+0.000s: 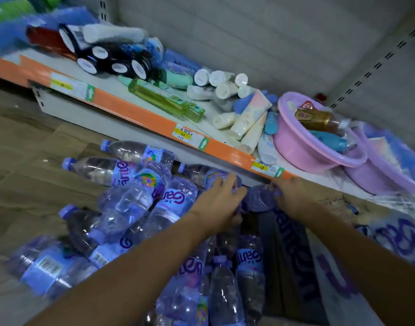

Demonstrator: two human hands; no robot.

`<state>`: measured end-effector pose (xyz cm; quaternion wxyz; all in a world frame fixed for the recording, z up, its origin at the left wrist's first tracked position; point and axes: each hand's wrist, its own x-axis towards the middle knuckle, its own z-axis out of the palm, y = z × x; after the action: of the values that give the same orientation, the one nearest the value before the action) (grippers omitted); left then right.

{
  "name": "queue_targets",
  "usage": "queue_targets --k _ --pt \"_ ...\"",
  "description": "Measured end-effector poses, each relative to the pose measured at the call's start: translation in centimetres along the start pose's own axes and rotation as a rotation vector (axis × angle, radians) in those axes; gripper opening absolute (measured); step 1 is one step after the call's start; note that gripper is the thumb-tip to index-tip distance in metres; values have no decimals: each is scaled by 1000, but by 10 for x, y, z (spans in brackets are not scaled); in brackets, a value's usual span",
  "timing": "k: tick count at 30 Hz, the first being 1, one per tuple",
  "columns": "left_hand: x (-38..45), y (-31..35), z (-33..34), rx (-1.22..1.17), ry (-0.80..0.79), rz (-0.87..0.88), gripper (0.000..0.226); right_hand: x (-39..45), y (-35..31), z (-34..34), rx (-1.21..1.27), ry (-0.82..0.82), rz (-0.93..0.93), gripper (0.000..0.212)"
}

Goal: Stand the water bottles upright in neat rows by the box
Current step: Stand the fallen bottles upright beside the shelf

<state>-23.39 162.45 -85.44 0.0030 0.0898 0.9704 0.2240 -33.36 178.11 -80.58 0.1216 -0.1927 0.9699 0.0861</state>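
Note:
Several clear water bottles (121,201) with purple caps and labels lie in a loose pile on the floor at the left. A few bottles (225,288) stand close together beside the cardboard box (338,274), which has purple print and sits at the right. My left hand (221,203) is wrapped around a bottle (213,176) just under the shelf edge. My right hand (293,196) grips another bottle (258,198) beside the box's far corner. Both bottles are partly hidden by my fingers.
An orange-edged shelf (154,118) juts out right above the hands, carrying tubes, green bottles and dark canisters. Two pink basins (319,147) with toiletries sit on its right end. Wood-pattern floor (25,147) stretches to the left.

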Motion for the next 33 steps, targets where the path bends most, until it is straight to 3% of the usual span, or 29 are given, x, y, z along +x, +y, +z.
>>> queue_targets --k 2,5,9,14,17,19,23,29,33 --pt "6 -6 -3 -43 82 -10 44 4 5 -2 -38 17 -44 27" --pt "10 -17 0 -23 267 79 38 14 17 6 105 114 -92 24" --pt "1 -20 12 54 289 171 33 17 18 19 289 231 -44 21" --pt "-13 -17 9 -31 255 -20 42 24 15 29 159 266 99 46" --pt "-12 -17 -8 -87 195 -262 52 21 7 27 71 160 110 46" --pt "-11 -19 -18 -33 166 -328 52 19 6 26 44 139 100 40" --pt "-21 -23 -27 -45 151 -377 46 15 13 25 -120 159 23 35" --pt "-32 -26 -43 -141 390 -376 34 21 16 33 32 266 -13 28" --pt "-18 -17 -49 -189 441 -328 29 22 19 36 106 251 10 34"
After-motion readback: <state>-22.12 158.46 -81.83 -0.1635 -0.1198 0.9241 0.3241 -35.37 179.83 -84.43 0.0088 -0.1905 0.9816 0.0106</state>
